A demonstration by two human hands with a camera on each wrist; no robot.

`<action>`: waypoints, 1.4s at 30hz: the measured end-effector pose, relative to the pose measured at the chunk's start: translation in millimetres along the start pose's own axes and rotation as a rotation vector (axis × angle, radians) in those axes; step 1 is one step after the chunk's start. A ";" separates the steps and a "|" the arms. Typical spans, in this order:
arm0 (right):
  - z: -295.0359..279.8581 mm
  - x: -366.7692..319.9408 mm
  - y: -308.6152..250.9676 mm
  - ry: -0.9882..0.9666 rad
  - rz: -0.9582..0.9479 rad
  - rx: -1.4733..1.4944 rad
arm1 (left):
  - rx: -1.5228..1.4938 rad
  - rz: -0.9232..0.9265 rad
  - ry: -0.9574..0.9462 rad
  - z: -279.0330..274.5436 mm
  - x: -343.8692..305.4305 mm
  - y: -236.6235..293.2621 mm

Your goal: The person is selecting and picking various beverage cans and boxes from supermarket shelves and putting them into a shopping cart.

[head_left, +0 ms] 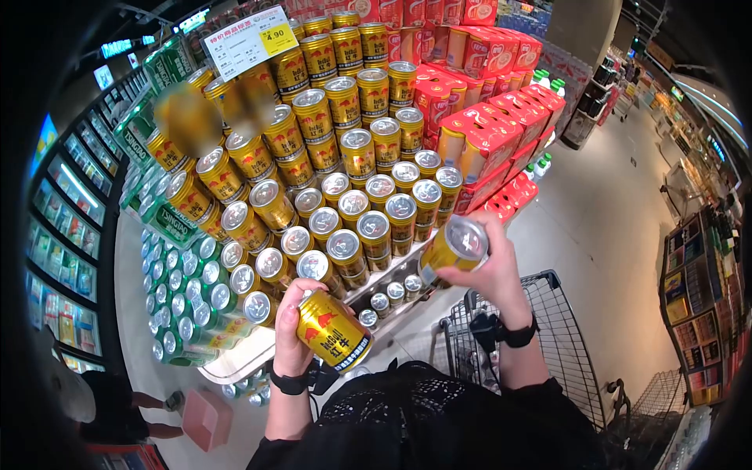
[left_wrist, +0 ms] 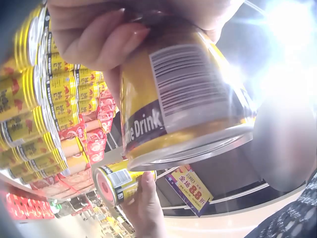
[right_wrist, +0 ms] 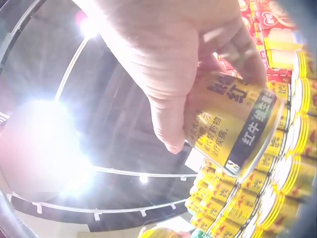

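Observation:
My left hand (head_left: 288,333) grips a gold Red Bull can (head_left: 333,329), tilted with its front label toward the head camera. In the left wrist view the fingers (left_wrist: 106,42) wrap this can, and its barcode and silver bottom rim show. A second gold can (head_left: 456,244) sits in my right hand (head_left: 503,274), thumb on one side and fingers on the other, at the right front of the display. The right wrist view shows that can (right_wrist: 230,124) with its Chinese print. Close behind both hands stand stacked rows of the same cans (head_left: 345,247).
Red drink packs (head_left: 482,129) are piled to the right of the gold cans. Green cans (head_left: 188,301) stand at the left. A price sign (head_left: 249,43) tops the display. By my right arm is a wire shopping cart (head_left: 548,321). A person (head_left: 110,403) with a pink basket (head_left: 207,419) is lower left.

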State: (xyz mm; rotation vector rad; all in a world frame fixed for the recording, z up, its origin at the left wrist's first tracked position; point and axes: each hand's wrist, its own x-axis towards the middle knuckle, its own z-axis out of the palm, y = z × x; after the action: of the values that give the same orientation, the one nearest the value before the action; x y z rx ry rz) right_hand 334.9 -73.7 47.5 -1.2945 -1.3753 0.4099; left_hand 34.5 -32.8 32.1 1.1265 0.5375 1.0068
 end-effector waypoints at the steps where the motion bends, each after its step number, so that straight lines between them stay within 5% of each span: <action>1: -3.2 15.5 6.2 0.024 -0.065 0.036 | 0.013 0.019 0.010 -3.2 -2.5 2.0; 6: -5.0 114.7 51.4 -0.066 -0.175 -0.042 | 0.132 0.126 0.093 -10.6 -7.0 17.9; 10: 40.6 151.2 45.0 -0.266 -0.148 0.051 | 0.344 0.224 0.235 -22.1 -6.3 22.6; 14: 97.9 167.0 14.9 -0.382 -0.328 -0.076 | 0.445 0.279 0.296 -23.6 -7.1 36.5; 16: 119.0 174.7 12.1 -0.300 -0.424 -0.373 | 0.472 0.291 0.325 -22.6 -11.2 43.3; 18: 135.4 186.8 20.2 -0.258 -0.563 -0.372 | 0.494 0.291 0.356 -27.4 -16.2 46.0; 25: 151.1 209.7 45.8 -0.378 -0.565 -0.541 | 0.561 0.322 0.444 -36.2 -28.8 54.7; 32: 155.2 208.5 50.4 -0.344 -0.505 -0.573 | 0.636 0.327 0.356 -36.3 -9.2 83.8; 42: 123.7 143.9 20.4 -0.048 -0.620 -0.399 | 1.359 0.335 0.095 -22.6 120.2 135.7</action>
State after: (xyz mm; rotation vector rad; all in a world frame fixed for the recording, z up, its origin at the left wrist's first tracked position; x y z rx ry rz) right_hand 274.4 106.7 62.4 -1.0906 -1.8697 -0.2722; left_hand 21.7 94.1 162.9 2.4264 1.2126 0.9369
